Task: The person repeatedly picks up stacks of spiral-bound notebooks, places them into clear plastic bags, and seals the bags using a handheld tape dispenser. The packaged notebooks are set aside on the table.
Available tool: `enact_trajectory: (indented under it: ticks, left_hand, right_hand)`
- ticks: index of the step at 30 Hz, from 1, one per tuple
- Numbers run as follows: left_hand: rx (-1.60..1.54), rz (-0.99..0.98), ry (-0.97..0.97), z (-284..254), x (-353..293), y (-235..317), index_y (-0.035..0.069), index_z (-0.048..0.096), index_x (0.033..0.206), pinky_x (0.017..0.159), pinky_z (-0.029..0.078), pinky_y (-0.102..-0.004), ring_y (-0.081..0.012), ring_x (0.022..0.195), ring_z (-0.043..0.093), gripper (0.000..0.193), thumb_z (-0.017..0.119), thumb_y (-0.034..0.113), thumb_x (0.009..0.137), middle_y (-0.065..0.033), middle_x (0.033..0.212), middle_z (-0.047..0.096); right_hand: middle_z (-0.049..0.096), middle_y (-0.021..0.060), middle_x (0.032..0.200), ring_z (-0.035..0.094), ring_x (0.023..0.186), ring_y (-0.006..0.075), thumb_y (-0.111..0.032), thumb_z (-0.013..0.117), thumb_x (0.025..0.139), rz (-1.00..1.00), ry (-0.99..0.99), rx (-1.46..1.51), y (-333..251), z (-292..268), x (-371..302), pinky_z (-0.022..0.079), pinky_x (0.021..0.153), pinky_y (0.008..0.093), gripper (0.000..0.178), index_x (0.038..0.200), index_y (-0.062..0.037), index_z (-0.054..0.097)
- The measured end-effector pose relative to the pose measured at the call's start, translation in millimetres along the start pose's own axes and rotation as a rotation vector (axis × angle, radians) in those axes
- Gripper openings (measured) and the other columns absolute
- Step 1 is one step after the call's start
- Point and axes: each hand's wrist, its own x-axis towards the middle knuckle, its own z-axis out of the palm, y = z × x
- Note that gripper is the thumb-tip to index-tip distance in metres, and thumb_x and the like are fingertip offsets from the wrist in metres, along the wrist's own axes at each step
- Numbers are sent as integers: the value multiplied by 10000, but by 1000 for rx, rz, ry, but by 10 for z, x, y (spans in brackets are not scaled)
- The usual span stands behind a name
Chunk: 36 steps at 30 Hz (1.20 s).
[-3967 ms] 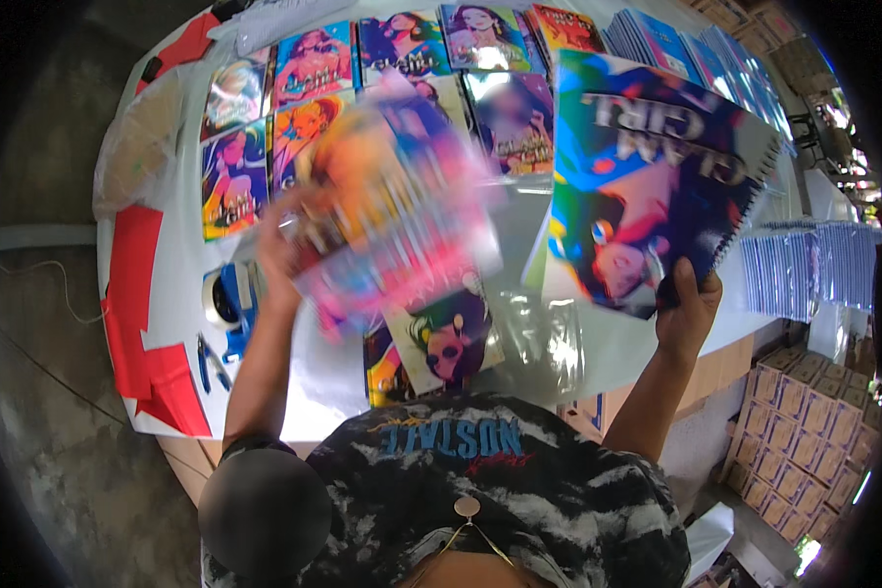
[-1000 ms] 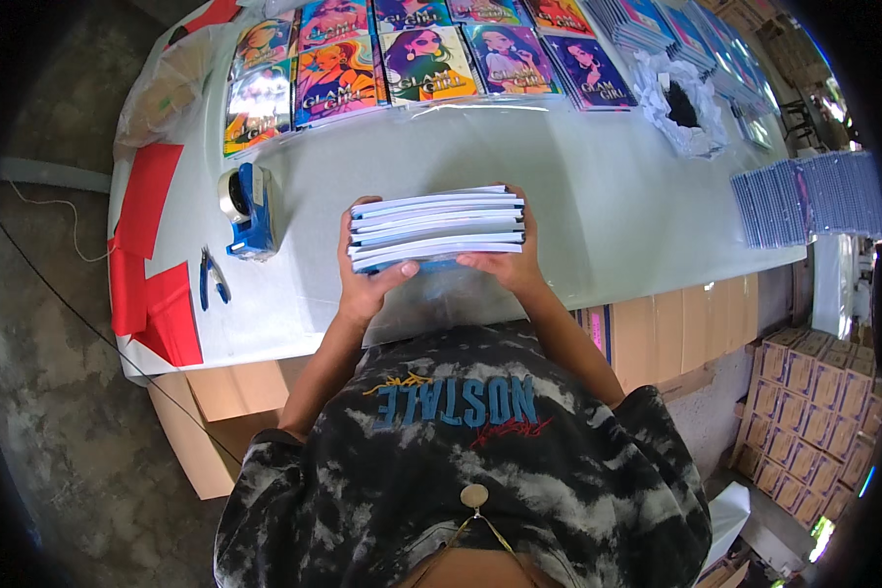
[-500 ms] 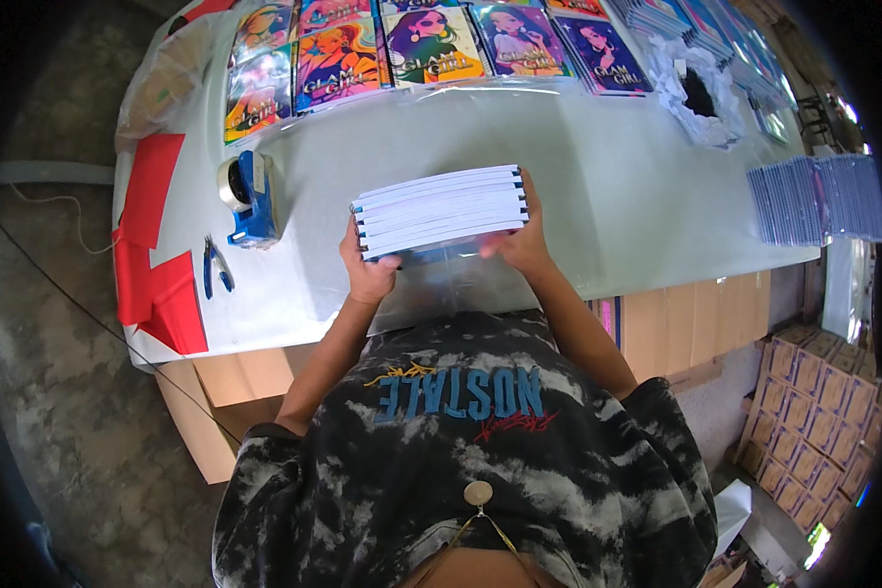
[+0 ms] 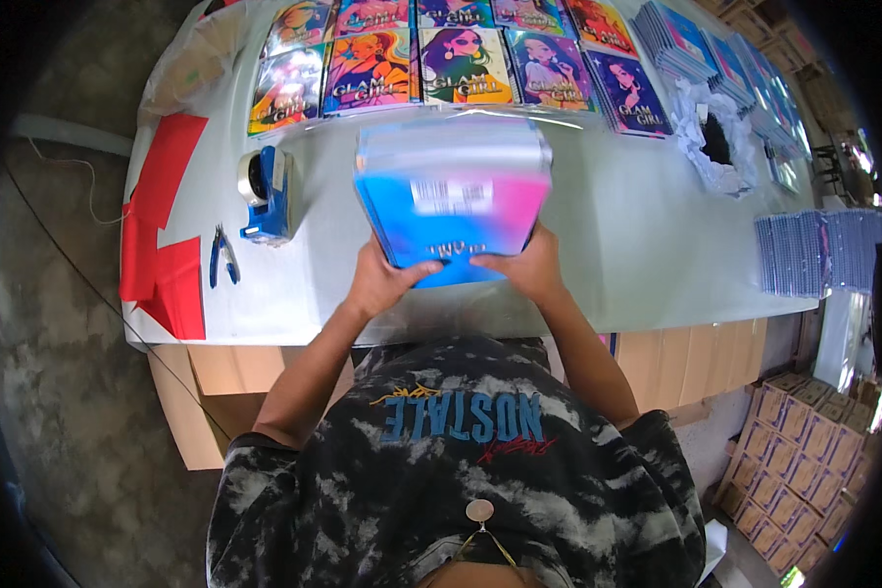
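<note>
Both hands hold a stack of notebooks [image 4: 446, 230] over the near middle of the table. The stack is tilted so that a blue and pink cover with a white barcode label faces me. Its far upper part, with the page edges, is smeared by motion. My left hand [image 4: 387, 279] grips the lower left corner, thumb flat on the cover. At the lower right corner, my right hand [image 4: 531, 267] is closed the same way. The fingers of both hands are mostly hidden beneath the stack.
Rows of colourful notebooks [image 4: 468, 67] lie along the far side. On the left are a blue tape dispenser [image 4: 272, 201], nippers [image 4: 224, 257] and red sheets [image 4: 178, 284]. Crumpled plastic [image 4: 717, 137] and more notebook stacks [image 4: 804, 257] sit right; cartons [image 4: 799, 451] stand on the floor beyond.
The notebook stack has tipped: before, white page edges faced me, and now the blue and pink cover does. My right hand has moved from the side to the lower right corner.
</note>
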Motion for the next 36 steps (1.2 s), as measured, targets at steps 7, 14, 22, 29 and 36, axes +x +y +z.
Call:
enact_trajectory:
  ticks: [7,14,22,29,36]
  left_hand:
    - [-49,-527,-170,-87,434,-107,-47,620,873,513,456,-263,-146,615,570,677,615,620,756,-106,714,605]
    - [481,-566,-2,-130,464,57,-55,615,976,695,484,-367,-290,775,618,650,566,572,810,-170,828,636]
    - [1260,-135,933,-295,286,-781,68,641,1035,909,403,-400,-330,1162,443,315,631,289,811,-162,1239,506]
    - [304,-185,718,-494,408,-534,-15,529,1170,779,456,-343,-230,931,585,517,724,210,748,-154,948,633]
    - [-315,-471,332,-883,198,-265,1,494,1215,638,418,-252,-136,777,498,539,702,226,771,-56,890,576]
  right_hand:
    - [660,188,776,656,754,259,-632,668,673,734,-330,41,54,89,316,514,697,365,688,848,33,668]
    - [659,207,848,624,829,375,-634,507,791,539,-233,-423,213,49,313,470,762,478,659,864,-3,686]
    - [564,93,1192,353,1247,285,-271,613,814,191,564,-1088,1006,-314,-75,223,1029,487,232,995,-149,690]
    - [586,101,1105,579,898,239,-183,730,719,247,511,-334,868,-424,24,450,769,376,370,1061,-78,634]
    - [603,34,741,499,601,98,-252,724,765,689,147,266,584,-974,203,392,534,255,299,880,5,626]
